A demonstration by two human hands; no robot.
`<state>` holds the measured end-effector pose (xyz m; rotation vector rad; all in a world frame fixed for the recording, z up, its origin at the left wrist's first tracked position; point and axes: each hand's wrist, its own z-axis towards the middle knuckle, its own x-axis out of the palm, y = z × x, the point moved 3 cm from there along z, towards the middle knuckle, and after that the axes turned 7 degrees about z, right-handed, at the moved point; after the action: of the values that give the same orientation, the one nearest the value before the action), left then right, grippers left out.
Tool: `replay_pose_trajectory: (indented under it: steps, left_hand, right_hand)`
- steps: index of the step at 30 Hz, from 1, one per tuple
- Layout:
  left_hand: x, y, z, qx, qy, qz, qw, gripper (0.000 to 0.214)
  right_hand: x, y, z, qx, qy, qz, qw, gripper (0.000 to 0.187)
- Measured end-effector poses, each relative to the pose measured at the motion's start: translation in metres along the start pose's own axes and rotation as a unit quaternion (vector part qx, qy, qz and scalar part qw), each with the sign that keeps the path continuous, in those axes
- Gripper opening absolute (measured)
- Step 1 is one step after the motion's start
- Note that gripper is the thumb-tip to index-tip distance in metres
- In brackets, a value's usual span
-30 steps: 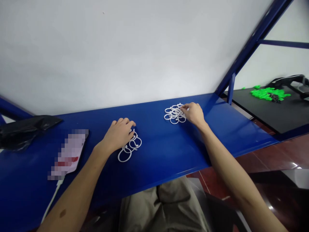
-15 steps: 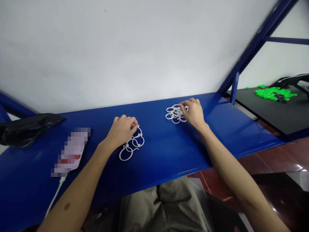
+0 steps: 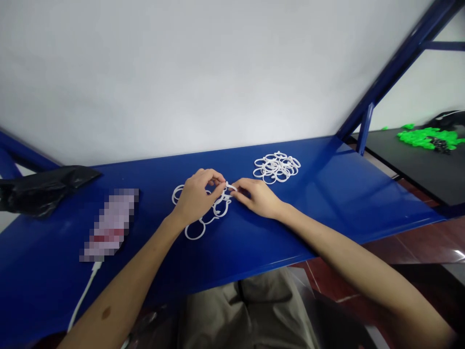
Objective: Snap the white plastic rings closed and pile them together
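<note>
My left hand [image 3: 198,196] and my right hand [image 3: 259,198] meet fingertip to fingertip just above the blue surface. Between them, the right thumb and fingers pinch a white plastic ring [image 3: 231,187] with a small knob. The left thumb and forefinger close on white rings at the same spot; which ring each hand holds is partly hidden. Under and beside my left hand lies a group of linked white rings [image 3: 195,238], partly covered by that hand. Farther right, a heap of similar white rings [image 3: 276,167] lies apart from both hands.
All this rests on a blue metal shelf [image 3: 247,247] against a pale wall. Left of my arm lie a blurred phone [image 3: 112,220] with a white cable [image 3: 83,295] and a black plastic bag [image 3: 47,189]. Bright green pieces [image 3: 430,138] lie on a black table at right.
My right hand has left the heap and come left to my left hand with a ring. My left hand has shifted slightly right, and the view has turned a little.
</note>
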<state>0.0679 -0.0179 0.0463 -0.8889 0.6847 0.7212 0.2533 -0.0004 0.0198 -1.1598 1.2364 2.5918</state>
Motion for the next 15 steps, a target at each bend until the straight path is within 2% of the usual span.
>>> replay_pose_trajectory:
  steps: [3, 6, 8, 11, 15]
  left_hand:
    - [0.004, 0.001, -0.002, 0.009, 0.011, -0.025, 1.000, 0.023]
    - [0.012, 0.001, -0.003, 0.026, 0.062, -0.006, 0.998, 0.030]
    - [0.017, 0.001, -0.004, 0.035, 0.089, 0.008, 0.995, 0.026]
    - [0.021, 0.000, -0.005, 0.042, 0.101, 0.012, 0.994, 0.020]
    - [0.030, -0.002, -0.008, 0.047, 0.107, 0.034, 0.993, 0.039]
  right_hand:
    - [-0.009, -0.004, 0.001, 0.021, -0.047, 0.005, 0.999, 0.016]
    - [-0.017, -0.007, 0.001, 0.023, -0.078, -0.003, 0.997, 0.017]
    - [-0.020, -0.008, 0.001, 0.023, -0.089, -0.003, 0.996, 0.018]
    - [-0.023, -0.009, 0.001, 0.023, -0.098, 0.001, 0.995, 0.021]
    - [-0.024, -0.006, 0.000, 0.011, -0.100, -0.009, 0.995, 0.021]
